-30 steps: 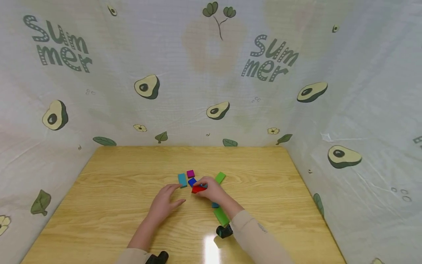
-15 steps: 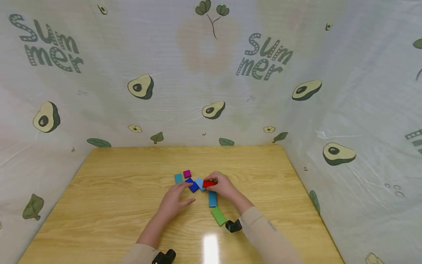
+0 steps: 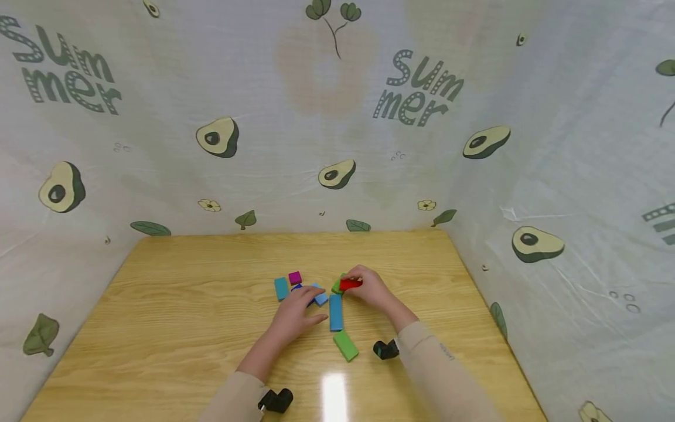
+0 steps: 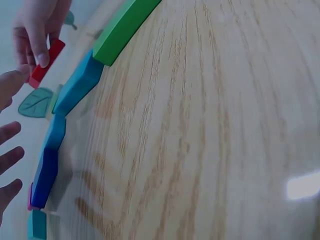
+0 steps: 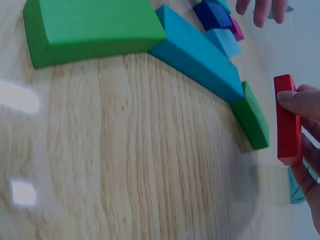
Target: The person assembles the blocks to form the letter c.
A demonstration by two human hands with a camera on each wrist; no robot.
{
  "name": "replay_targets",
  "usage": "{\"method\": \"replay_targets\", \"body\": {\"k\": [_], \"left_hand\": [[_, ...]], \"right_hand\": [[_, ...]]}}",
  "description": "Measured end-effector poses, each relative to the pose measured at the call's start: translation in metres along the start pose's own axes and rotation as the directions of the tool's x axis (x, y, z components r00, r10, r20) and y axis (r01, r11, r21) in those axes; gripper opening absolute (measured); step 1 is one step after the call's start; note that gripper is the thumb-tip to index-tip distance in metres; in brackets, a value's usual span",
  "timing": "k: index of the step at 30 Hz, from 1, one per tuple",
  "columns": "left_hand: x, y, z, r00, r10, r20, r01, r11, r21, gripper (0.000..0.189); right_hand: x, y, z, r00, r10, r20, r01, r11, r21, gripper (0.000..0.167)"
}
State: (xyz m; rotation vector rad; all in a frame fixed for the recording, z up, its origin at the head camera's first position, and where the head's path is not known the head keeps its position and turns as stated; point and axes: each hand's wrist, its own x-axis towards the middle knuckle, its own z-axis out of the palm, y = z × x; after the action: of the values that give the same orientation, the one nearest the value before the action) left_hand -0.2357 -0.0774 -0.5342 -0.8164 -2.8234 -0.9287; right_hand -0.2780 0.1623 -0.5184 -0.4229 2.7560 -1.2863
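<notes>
Between thumb and fingers, my right hand (image 3: 371,290) pinches a red block (image 3: 350,284), held above the table beside the far green block (image 3: 336,287). The right wrist view shows the red block (image 5: 288,120) clear of the wood. My left hand (image 3: 295,316) hovers with spread fingers, holding nothing, and partly covers the dark blue block (image 4: 45,177). From there a light blue block (image 3: 320,298), a longer blue block (image 3: 336,313) and a near green block (image 3: 345,346) follow in a bent row. A teal block (image 3: 282,289) and a magenta block (image 3: 295,278) lie left of them.
The wooden table (image 3: 211,328) is enclosed by a printed cloth (image 3: 285,117) at the back and sides. Black wrist devices, such as the left one (image 3: 276,401), stick out from both sleeves. Bare wood lies around the blocks.
My right hand has carried the red block rightward and away, from near the dark blue block to the far green one. My left hand has shifted right over the blocks. The head view has turned slightly.
</notes>
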Motion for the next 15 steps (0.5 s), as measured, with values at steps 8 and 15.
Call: {"method": "replay_targets", "body": {"k": [8, 15], "left_hand": [[0.02, -0.004, 0.014, 0.998, 0.034, 0.053, -0.036, 0.999, 0.035, 0.061], [0.033, -0.006, 0.019, 0.99, 0.058, 0.129, -0.074, 0.99, 0.122, 0.067]], "right_hand": [[0.004, 0.015, -0.012, 0.999, 0.025, -0.022, -0.026, 0.999, -0.043, 0.027], [0.007, 0.024, -0.019, 0.999, 0.041, -0.028, -0.043, 0.997, -0.066, 0.027]]}}
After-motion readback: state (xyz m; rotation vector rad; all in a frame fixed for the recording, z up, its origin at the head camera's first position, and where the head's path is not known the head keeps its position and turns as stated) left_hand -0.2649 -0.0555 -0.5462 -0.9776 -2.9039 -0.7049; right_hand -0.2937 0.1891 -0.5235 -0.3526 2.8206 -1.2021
